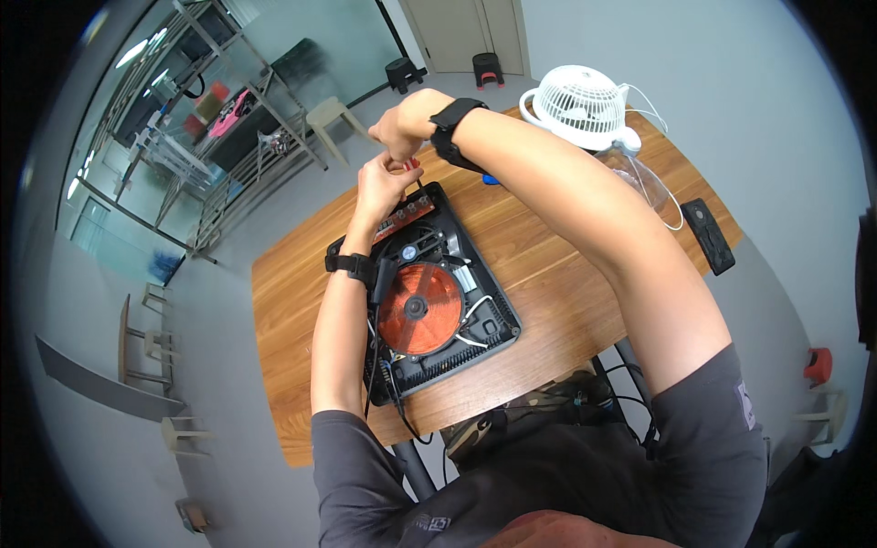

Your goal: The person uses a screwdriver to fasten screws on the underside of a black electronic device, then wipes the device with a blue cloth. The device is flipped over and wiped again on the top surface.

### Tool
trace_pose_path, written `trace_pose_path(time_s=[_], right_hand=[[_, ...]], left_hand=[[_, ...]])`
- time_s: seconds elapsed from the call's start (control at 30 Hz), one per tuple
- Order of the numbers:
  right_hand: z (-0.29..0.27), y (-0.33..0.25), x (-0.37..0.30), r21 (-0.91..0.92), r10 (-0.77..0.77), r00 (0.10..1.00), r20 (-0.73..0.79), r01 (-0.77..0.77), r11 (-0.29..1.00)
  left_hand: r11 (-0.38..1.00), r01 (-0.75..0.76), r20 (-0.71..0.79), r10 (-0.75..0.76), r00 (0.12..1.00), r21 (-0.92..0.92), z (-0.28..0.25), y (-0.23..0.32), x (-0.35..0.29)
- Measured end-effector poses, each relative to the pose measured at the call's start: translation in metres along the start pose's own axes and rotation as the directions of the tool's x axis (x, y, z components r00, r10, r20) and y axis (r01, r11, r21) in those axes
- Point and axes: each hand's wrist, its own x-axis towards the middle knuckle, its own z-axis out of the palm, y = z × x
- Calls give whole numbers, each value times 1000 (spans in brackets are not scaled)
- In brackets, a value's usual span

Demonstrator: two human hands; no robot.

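An opened induction cooker [498, 310] lies on the table, its round copper coil [438, 306] exposed. Along its far end runs a reddish circuit board [406, 216]. Above that end, my left hand [376, 187] is closed, its fingertips around a red-handled screwdriver [412, 165] whose thin shaft slants down to the cooker's far edge. My right hand [402, 128] reaches across from the right and is closed over the top of the same handle. Its fingers hide most of the handle, and the screwdriver's tip is too small to make out.
On the wooden table [548, 265] a white fan [580, 105] stands at the far right, next to a clear plastic bag [639, 183]. A black flat object [708, 236] lies at the right edge. Black cable [395, 397] hangs over the near edge. Stools [333, 114] stand beyond.
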Motion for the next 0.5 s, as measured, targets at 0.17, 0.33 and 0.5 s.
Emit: trace_pose_path(time_s=[0.17, 0.33, 0.5], right_hand=[[7, -3, -15, 103, 77, 989, -125, -65, 993], [9, -8, -24, 84, 72, 990, -123, -61, 995], [12, -8, -34, 86, 24, 986, -166, -10, 996]], left_hand=[[991, 23, 88, -11, 996, -133, -1, 1, -4], [985, 5, 155, 21, 988, -170, -13, -8, -9], [967, -79, 44, 70, 997, 243, -36, -47, -25]])
